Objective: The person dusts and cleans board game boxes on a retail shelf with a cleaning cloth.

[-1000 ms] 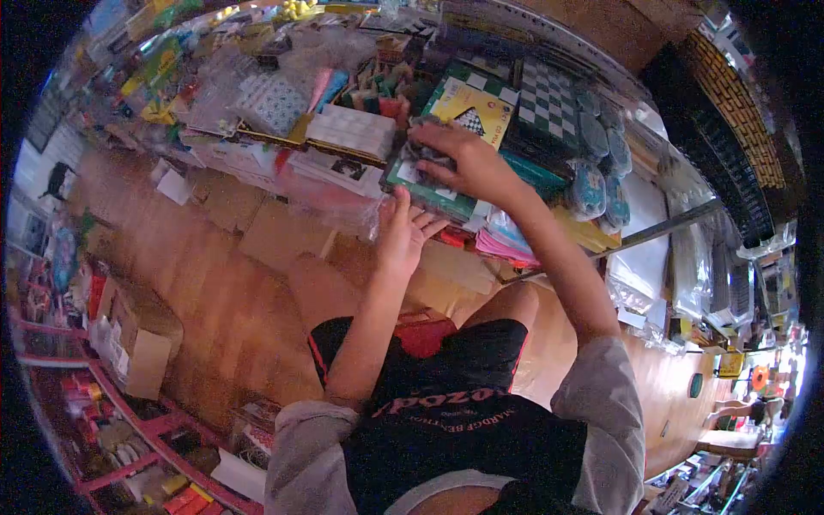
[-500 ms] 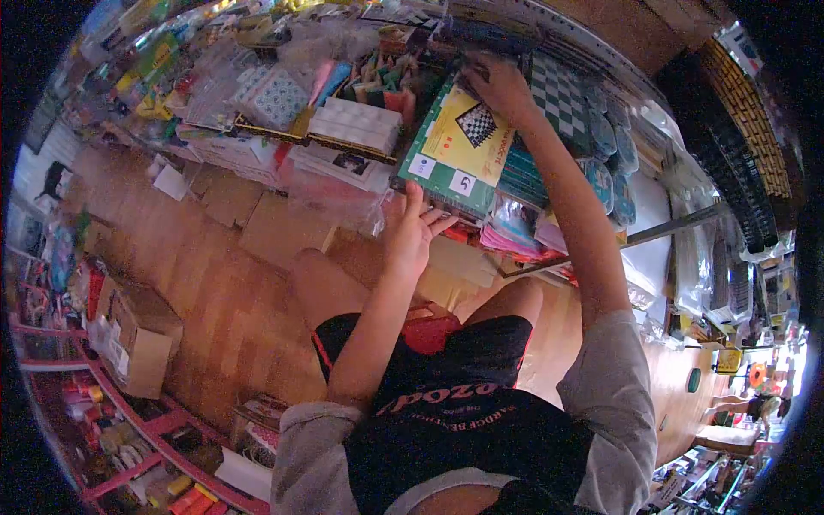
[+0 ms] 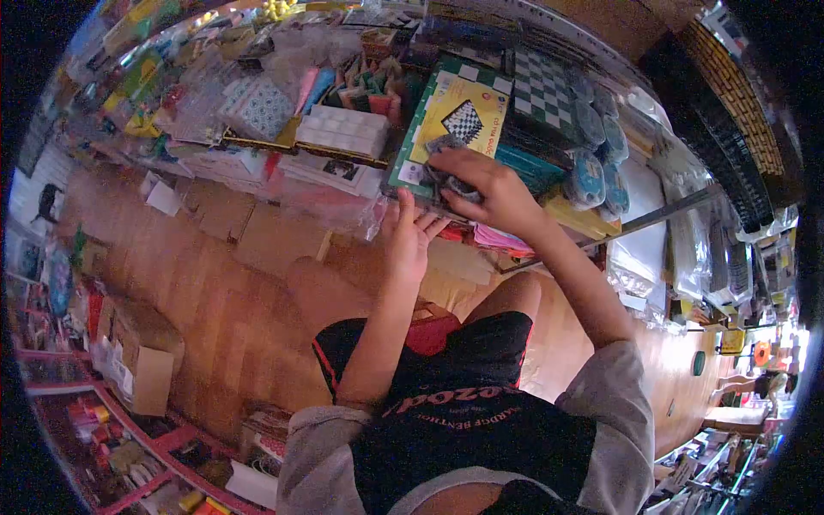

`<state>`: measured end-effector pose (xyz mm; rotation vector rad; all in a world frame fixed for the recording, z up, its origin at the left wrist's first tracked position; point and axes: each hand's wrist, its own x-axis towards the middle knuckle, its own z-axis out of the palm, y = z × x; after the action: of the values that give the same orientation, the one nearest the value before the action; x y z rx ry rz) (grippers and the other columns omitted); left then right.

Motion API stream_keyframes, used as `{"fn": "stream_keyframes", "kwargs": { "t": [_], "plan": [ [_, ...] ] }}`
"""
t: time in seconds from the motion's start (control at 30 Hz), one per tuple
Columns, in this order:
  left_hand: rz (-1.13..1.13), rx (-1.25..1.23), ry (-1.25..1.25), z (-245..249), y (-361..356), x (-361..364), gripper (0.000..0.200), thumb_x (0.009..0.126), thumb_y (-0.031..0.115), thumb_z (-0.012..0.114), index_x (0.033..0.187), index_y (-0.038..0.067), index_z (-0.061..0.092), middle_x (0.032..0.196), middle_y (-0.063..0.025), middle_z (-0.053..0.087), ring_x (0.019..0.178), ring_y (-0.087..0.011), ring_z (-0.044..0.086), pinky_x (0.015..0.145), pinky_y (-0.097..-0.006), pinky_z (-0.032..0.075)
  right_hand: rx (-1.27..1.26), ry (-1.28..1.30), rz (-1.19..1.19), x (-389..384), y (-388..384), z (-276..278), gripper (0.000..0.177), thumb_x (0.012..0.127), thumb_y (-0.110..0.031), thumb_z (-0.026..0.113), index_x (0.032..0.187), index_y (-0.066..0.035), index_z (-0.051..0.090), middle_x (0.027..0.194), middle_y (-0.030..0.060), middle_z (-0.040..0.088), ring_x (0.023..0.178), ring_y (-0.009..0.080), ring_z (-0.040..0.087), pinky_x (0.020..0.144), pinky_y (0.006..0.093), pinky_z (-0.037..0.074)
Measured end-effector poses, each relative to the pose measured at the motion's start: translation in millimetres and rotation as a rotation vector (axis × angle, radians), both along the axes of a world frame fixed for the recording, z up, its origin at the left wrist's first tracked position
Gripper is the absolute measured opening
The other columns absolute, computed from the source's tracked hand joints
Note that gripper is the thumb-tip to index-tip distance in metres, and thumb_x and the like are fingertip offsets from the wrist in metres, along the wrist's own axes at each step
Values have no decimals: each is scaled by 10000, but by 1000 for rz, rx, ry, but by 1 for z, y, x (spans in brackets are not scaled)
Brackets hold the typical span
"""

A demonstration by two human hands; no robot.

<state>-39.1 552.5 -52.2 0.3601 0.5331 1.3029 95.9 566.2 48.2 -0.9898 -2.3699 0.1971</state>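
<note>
A green and yellow chess set box (image 3: 459, 116) lies on top of a stack of boxed games on a crowded shelf. My right hand (image 3: 493, 190) rests on the box's near edge, its fingers curled around a small dark packet (image 3: 445, 167). Just below it, my left hand (image 3: 408, 233) is held up with the fingers spread. Its fingertips touch the front of the stack under the box, and it holds nothing.
A checkered green board (image 3: 545, 86) and blue round packs (image 3: 592, 176) lie right of the box, and a white tray box (image 3: 343, 130) lies left. Cardboard boxes (image 3: 142, 352) stand on the wooden floor (image 3: 223, 300). Red shelving (image 3: 103, 429) runs along the lower left.
My right hand has come back down from the far top edge of the chess box to its near edge. The left hand has stayed under the stack.
</note>
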Motion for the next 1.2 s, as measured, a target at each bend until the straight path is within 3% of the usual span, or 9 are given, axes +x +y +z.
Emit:
{"fn": "stream_keyframes", "kwargs": {
  "t": [0.43,0.53,0.63,0.73,0.87,0.93,1.0,1.1,1.2],
  "plan": [
    [-32,51,95,14,-4,-7,571,780,465,476,1109,17,344,1061,-144,442,973,-252,479,791,-387,445,36,-1,-487,18,76,13,393,725,-339,504,980,-41,529,935,202,543,871,349,515,782,396,414],
    [36,49,393,39,-19,-8,490,804,397,481,1073,-2,390,815,-125,548,683,-231,573,666,-329,488,-26,0,-558,29,98,11,435,729,-380,479,954,-11,533,862,222,560,819,365,535,753,411,425],
    [145,145,590,42,-38,-13,271,832,249,488,894,-15,475,756,-93,545,710,-170,559,630,-252,460,-48,3,-593,24,96,13,454,728,-399,472,952,-9,534,881,226,557,835,363,533,756,411,423],
    [289,393,722,58,-55,-23,266,832,218,467,955,-15,501,700,-93,563,648,-189,568,585,-271,463,-53,-7,-637,23,94,13,460,726,-410,473,956,-17,535,886,223,559,830,364,535,750,413,425],
    [220,692,309,143,-92,-41,213,809,174,502,875,-25,534,771,-111,567,697,-173,539,664,-298,418,-1,12,-630,24,95,6,467,725,-418,477,966,-21,530,890,220,560,829,364,538,746,417,427],
    [-60,1354,290,161,-74,-59,260,796,212,519,893,-28,543,784,-123,567,712,-218,536,678,-331,407,-30,-26,-720,18,89,14,433,727,-388,508,1024,-74,532,937,178,566,873,332,538,766,390,421],
    [-286,1519,28,187,-67,-51,266,807,219,501,911,-22,547,829,-122,566,748,-248,526,679,-350,400,-45,-19,-685,20,91,11,465,727,-406,496,1016,-43,522,932,201,558,875,345,531,771,401,418],
    [-361,1361,-41,202,-86,-45,98,817,211,489,800,120,522,782,-45,582,661,-199,563,660,-296,385,-20,-6,-666,24,98,5,498,730,-421,483,1010,-10,512,928,226,548,886,357,521,779,411,414],
    [-291,1162,-223,197,-111,-29,87,799,175,512,780,99,552,795,-44,575,687,-192,549,636,-292,385,1,-6,-686,26,99,2,507,729,-424,485,1017,-6,508,923,227,549,896,354,518,781,409,412]
  ]
}}
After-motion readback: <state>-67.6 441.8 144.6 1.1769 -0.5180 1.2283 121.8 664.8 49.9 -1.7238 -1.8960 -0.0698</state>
